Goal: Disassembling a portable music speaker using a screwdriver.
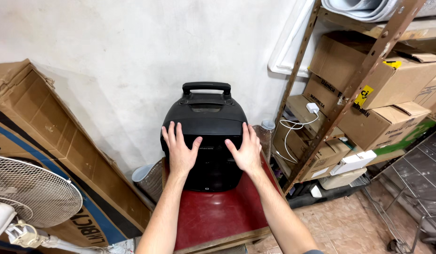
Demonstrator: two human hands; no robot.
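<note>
both hands, left hand [181, 151] and right hand [246, 151], rest flat on the black speaker [205, 123], fingers spread, not gripping; speaker stands upright on the red stool [213, 218], unlifted.

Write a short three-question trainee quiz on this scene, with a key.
1. True or false: both hands lie flat on the front of the black speaker.
2. What does the speaker stand on?
A. a dark red stool
B. a metal shelf
C. the tiled floor
3. Fill in: the white fan stands to the person's ____.

Key
1. True: the left hand and the right hand rest open on its front, one at each side.
2. A, the dark red stool.
3. Left, in front of a leaning cardboard box.
</note>
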